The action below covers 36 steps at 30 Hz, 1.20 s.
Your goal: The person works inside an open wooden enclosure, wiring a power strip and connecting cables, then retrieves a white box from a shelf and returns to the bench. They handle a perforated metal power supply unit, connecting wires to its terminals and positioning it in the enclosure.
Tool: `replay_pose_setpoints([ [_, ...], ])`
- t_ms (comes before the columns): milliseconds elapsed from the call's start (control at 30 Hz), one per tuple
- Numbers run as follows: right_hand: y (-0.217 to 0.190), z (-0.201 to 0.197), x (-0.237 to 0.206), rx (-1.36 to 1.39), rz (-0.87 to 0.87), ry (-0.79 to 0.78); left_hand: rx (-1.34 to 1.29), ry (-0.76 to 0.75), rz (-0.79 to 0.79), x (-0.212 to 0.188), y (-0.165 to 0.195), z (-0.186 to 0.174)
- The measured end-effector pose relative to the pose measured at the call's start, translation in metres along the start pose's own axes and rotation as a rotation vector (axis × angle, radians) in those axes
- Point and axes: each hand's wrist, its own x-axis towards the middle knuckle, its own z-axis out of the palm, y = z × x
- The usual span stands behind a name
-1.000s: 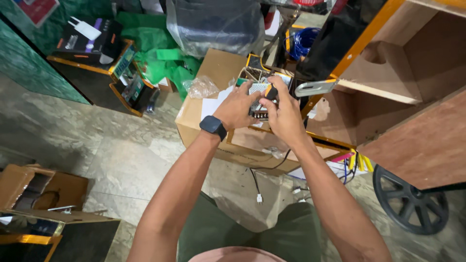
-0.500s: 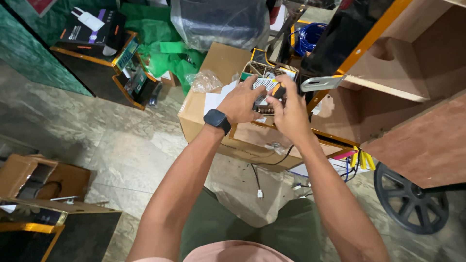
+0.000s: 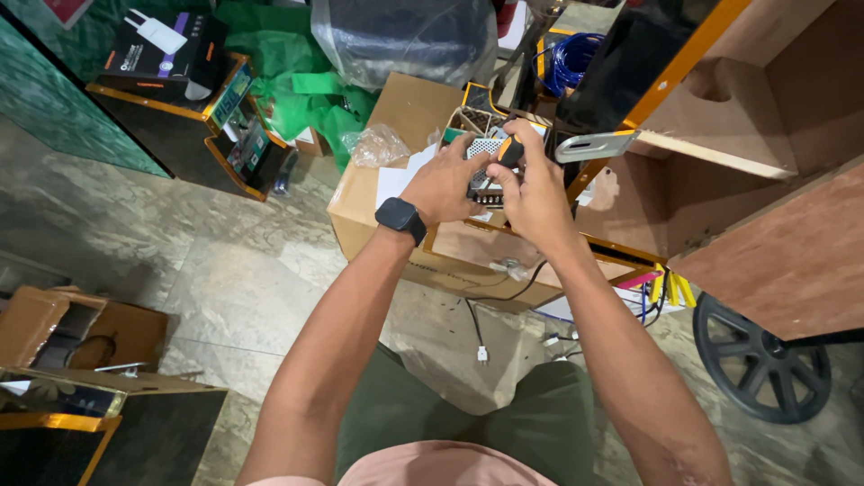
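Both of my hands meet over a cardboard box [image 3: 409, 225] on the floor. My left hand [image 3: 445, 184], with a black watch [image 3: 400, 219] on the wrist, grips a small metal unit with a perforated silver cover and a dark terminal strip [image 3: 486, 180]. My right hand [image 3: 533, 184] closes around the same unit from the right, thumb and fingers on a small orange and black piece [image 3: 509, 150] at its top. What that piece is stays unclear.
A wooden cart [image 3: 756, 162] with an orange frame and a black wheel [image 3: 765, 364] stands at right. Black and orange boxes [image 3: 180, 63] lie at upper left, green bags [image 3: 297, 81] and a clear plastic bag [image 3: 405, 36] behind. Open cartons [image 3: 63, 333] sit at lower left. A white cable [image 3: 477, 342] trails on the tiles.
My hands stay together on the small unit. The view has drifted slightly, and my right fingers have shifted on the top of the unit.
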Motion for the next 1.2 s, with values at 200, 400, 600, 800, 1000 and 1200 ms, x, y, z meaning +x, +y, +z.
replay_pose_setpoints([
  [200, -0.001, 0.0, -0.001, -0.009, 0.044, -0.008, -0.008, -0.016, -0.009, -0.001, 0.0, 0.0],
  [400, 0.004, 0.0, -0.005, -0.005, -0.01, 0.026, -0.159, -0.071, -0.014, -0.004, -0.013, -0.005],
  [600, 0.008, 0.0, -0.008, 0.008, -0.032, 0.06, -0.165, -0.069, -0.003, -0.002, -0.023, 0.001],
  [800, 0.007, 0.002, -0.009, 0.006, 0.043, 0.036, -0.2, -0.068, -0.025, 0.0, -0.023, -0.001],
  [1000, 0.005, 0.003, -0.005, -0.008, 0.0, 0.022, -0.18, -0.056, 0.009, -0.001, -0.021, -0.003],
  [1200, 0.0, 0.002, 0.001, 0.015, 0.052, -0.012, -0.138, -0.061, 0.017, 0.002, -0.021, -0.003],
])
